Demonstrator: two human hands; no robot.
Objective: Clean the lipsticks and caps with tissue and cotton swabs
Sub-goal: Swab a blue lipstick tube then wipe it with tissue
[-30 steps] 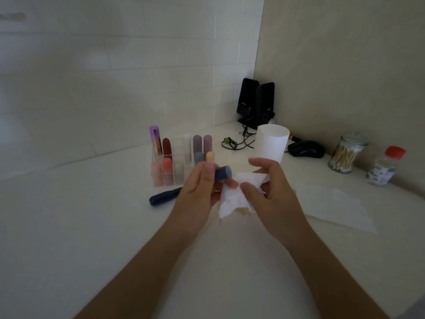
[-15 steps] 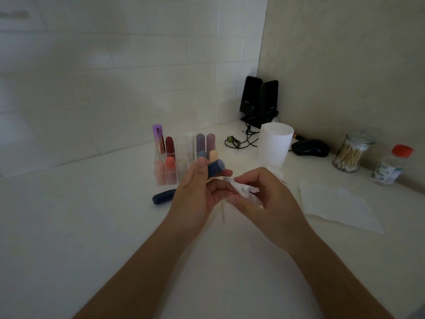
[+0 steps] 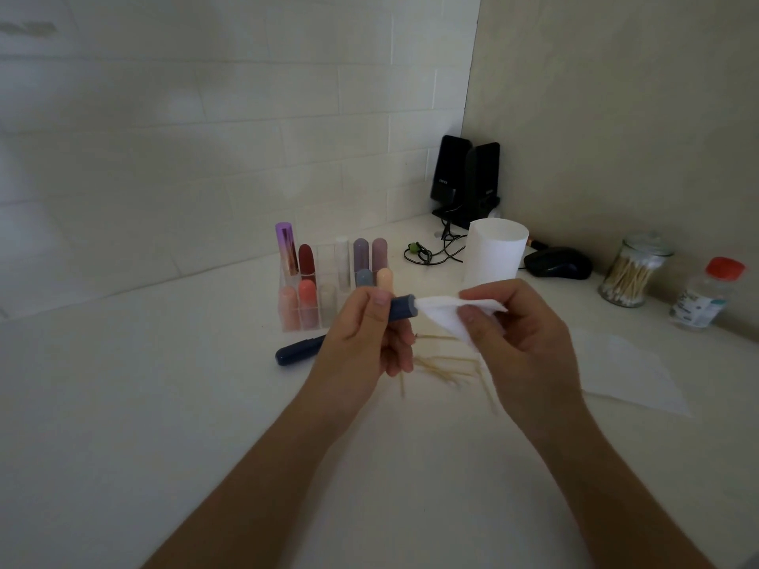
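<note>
My left hand point(image 3: 363, 334) grips a dark blue lipstick tube point(image 3: 402, 308), its open end pointing right. My right hand point(image 3: 519, 334) pinches a folded white tissue point(image 3: 447, 314) whose corner touches the tube's end. A matching dark blue lipstick piece point(image 3: 297, 351) lies on the counter to the left of my left hand. Several used cotton swabs point(image 3: 443, 365) lie scattered on the counter under my hands. A clear organizer point(image 3: 328, 293) behind my left hand holds several lipsticks in purple, red, pink and peach.
A white tissue roll point(image 3: 495, 252) stands behind my right hand. A flat tissue sheet point(image 3: 632, 367) lies at the right. A glass jar of cotton swabs point(image 3: 630, 275) and a red-capped bottle point(image 3: 706, 293) stand against the right wall. A black mouse point(image 3: 558, 262), speakers point(image 3: 466, 178) and cables fill the corner.
My hands have risen off the counter and the tissue now stretches from my right fingers to the tube's end. The swabs under my hands have come into view.
</note>
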